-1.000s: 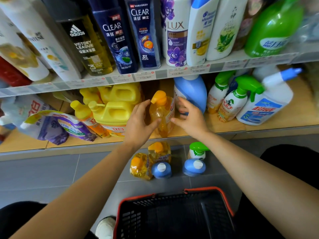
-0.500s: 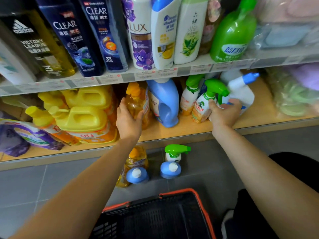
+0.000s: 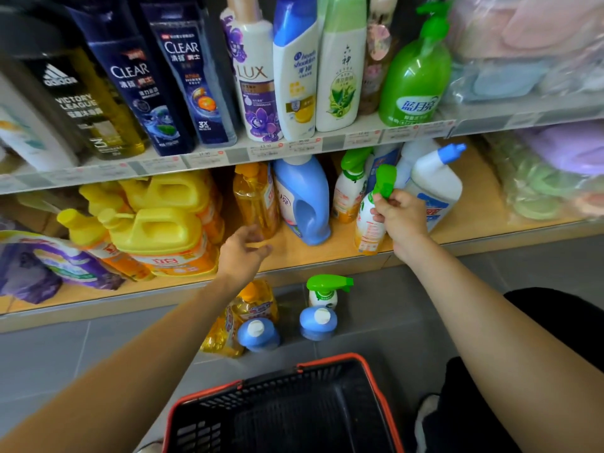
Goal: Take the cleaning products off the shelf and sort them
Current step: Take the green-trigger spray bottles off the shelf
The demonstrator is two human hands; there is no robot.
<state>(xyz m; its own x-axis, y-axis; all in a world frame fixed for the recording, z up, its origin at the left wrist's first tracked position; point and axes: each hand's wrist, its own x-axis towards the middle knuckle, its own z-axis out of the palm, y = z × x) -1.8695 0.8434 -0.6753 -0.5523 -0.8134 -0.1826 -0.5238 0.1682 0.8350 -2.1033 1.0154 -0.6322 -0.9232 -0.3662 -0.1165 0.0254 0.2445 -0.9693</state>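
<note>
My right hand point(image 3: 400, 217) grips the neck of a white spray bottle with a green trigger point(image 3: 369, 223) at the front edge of the lower wooden shelf point(image 3: 474, 220). My left hand point(image 3: 243, 250) hovers open and holds nothing, just in front of an orange dish-soap bottle point(image 3: 255, 197) standing beside a blue detergent jug point(image 3: 304, 201). A second green-trigger spray bottle point(image 3: 349, 188) and a white bottle with a blue nozzle point(image 3: 434, 181) stand behind my right hand. On the floor stand orange soap bottles point(image 3: 251, 308), two blue-capped bottles point(image 3: 258, 335) and a green-trigger spray bottle point(image 3: 323, 289).
A black basket with a red rim point(image 3: 294, 410) sits on the grey floor below me. Yellow jugs point(image 3: 157, 223) and purple refill pouches point(image 3: 58, 263) fill the shelf's left. Shampoo bottles point(image 3: 294, 67) line the upper shelf; bagged cloths point(image 3: 549, 178) lie at the right.
My left hand let go of the orange soap bottle and drew back open. My right hand moved from the white blue-nozzle bottle to grip the green-trigger spray bottle and pulled it toward the shelf edge.
</note>
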